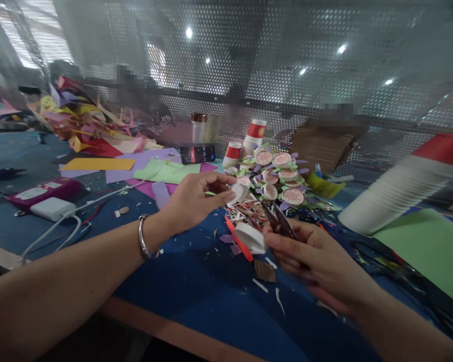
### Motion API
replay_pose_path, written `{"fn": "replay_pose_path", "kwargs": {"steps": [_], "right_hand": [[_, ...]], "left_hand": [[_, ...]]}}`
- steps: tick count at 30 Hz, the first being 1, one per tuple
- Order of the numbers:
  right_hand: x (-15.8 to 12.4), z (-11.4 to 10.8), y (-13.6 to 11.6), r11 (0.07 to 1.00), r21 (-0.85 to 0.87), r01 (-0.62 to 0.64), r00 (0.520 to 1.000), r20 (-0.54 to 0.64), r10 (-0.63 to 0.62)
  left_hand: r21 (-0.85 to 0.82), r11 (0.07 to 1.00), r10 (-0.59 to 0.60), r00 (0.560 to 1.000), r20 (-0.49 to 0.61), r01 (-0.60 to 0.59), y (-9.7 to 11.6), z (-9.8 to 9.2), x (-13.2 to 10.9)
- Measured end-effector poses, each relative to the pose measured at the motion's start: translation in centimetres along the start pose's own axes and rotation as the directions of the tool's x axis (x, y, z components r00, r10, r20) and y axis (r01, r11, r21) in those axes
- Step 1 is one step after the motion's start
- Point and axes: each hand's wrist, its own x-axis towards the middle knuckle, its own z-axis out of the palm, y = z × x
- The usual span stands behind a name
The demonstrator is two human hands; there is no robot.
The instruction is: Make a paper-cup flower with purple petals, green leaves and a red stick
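Note:
My left hand (204, 198) pinches a small white paper cup bottom (239, 193) between thumb and fingers, above a heap of paper scraps (247, 211). My right hand (309, 251) is closed around dark scissors (281, 221), their blades pointing up and left toward the cup bottom. A white cut cup piece (251, 237) sits against the right fingertips; I cannot tell whether they grip it. Just behind the hands stands a cluster of round white pieces (281, 160) with red-patterned tops and green and purple paper tabs. An orange strip (239, 241) lies below the scraps.
Stacked paper cups (403, 183) lean at the right beside green paper (426, 246). Smaller red-and-white cups (256, 131), a jar (199, 128) and a phone (198, 154) stand at the back. Coloured paper (98, 164), a purple device (45, 192) and a white charger (53, 207) occupy the left.

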Motion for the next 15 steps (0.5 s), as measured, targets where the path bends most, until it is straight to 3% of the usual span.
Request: {"fn": "replay_pose_path", "kwargs": {"steps": [3, 6, 8, 10, 12, 15], "right_hand": [[0.1, -0.7, -0.1, 0.977, 0.184, -0.106, 0.994, -0.003, 0.108], [0.2, -0.9, 0.0, 0.969, 0.222, -0.108, 0.994, -0.008, 0.113], [0.2, -0.8, 0.0, 0.988, 0.145, -0.051, 0.995, -0.076, 0.063], [0.2, -0.7, 0.0, 0.993, -0.087, 0.079, 0.98, -0.178, -0.093], [0.0, -0.6, 0.2, 0.871, -0.441, 0.217, 0.911, -0.23, -0.343], [-0.4, -0.8, 0.7, 0.507, -0.815, 0.28, 0.786, -0.108, -0.609]], "left_hand": [[-0.204, 0.965, -0.149, 0.985, 0.089, 0.165, -0.1, 0.2, 0.2], [-0.301, 0.924, -0.205, 0.97, 0.132, 0.236, 0.1, 0.5, 0.1], [-0.339, 0.904, -0.224, 0.964, 0.144, 0.261, 0.2, 0.5, 0.0], [-0.371, 0.875, -0.263, 0.949, 0.174, 0.311, 0.5, 0.6, -0.1], [-0.403, 0.832, -0.314, 0.922, 0.226, 0.382, 0.7, 0.7, -0.3], [-0.447, 0.756, -0.367, 0.876, 0.314, 0.477, 1.0, 1.1, -0.7]]}}
